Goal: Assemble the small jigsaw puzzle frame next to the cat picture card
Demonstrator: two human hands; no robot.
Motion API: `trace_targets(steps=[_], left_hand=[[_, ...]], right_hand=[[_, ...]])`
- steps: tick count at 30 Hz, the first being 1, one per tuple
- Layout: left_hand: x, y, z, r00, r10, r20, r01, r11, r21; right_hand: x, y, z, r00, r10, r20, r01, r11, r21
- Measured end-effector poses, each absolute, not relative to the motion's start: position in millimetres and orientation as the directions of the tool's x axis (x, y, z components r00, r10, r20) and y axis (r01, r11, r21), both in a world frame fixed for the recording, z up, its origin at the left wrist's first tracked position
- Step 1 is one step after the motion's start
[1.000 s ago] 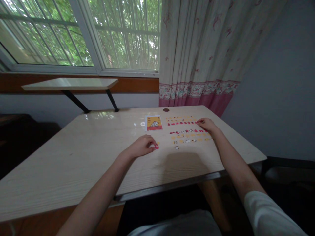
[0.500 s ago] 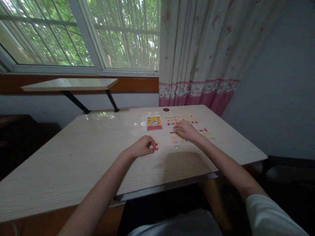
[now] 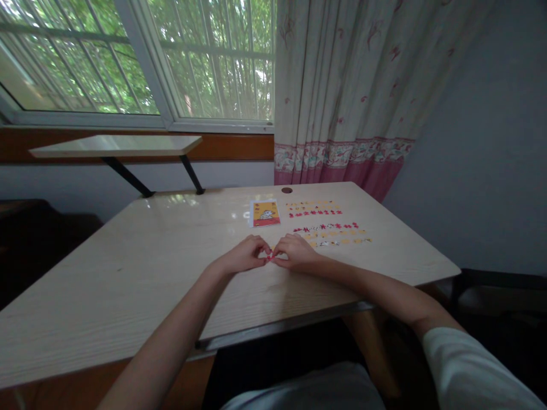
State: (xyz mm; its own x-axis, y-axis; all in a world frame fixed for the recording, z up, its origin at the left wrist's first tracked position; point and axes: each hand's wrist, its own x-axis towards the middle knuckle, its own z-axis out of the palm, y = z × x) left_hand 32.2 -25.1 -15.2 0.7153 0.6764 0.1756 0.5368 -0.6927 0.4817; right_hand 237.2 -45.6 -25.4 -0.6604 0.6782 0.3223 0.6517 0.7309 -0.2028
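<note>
My left hand (image 3: 247,254) and my right hand (image 3: 294,250) meet low over the desk, fingertips almost touching. Between them lie small red puzzle pieces (image 3: 270,258), partly hidden by the fingers. The left thumb and index finger are closed on a red piece at the desk surface. The right fingers are pinched at the same spot, on what looks like a red puzzle piece too. A bit of yellow piece shows just behind the fingertips. Beyond the hands lies a picture card (image 3: 265,214) with a white spotted animal on yellow and red.
Rows of loose red puzzle pieces (image 3: 316,214), with yellow and white ones (image 3: 337,234), spread across the right of the desk (image 3: 171,273). A raised shelf (image 3: 119,145) stands at the back left. Behind are a cable hole (image 3: 286,190), a curtain (image 3: 342,102) and a barred window.
My right hand has come from the rows of pieces toward me and left, to meet my left hand. The left hand has stayed in place, pinched.
</note>
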Motion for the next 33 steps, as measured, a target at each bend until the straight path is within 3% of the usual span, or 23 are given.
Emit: trace_targets(steps=[6, 12, 33], left_hand=[[32.9, -24.2, -17.5, 0.732, 0.663, 0.158, 0.511, -0.687, 0.517], [35.0, -24.7, -18.2, 0.726, 0.675, 0.129, 0.499, -0.647, 0.577], [34.2, -24.7, -20.7, 0.739, 0.653, 0.166, 0.474, -0.679, 0.56]], right_hand=[[234.2, -45.3, -22.4, -0.636, 0.723, 0.27, 0.664, 0.69, -0.287], [234.8, -46.4, -17.1, -0.627, 0.74, 0.245, 0.678, 0.673, -0.297], [235.2, -44.9, -21.2, -0.627, 0.742, 0.24, 0.641, 0.665, -0.383]])
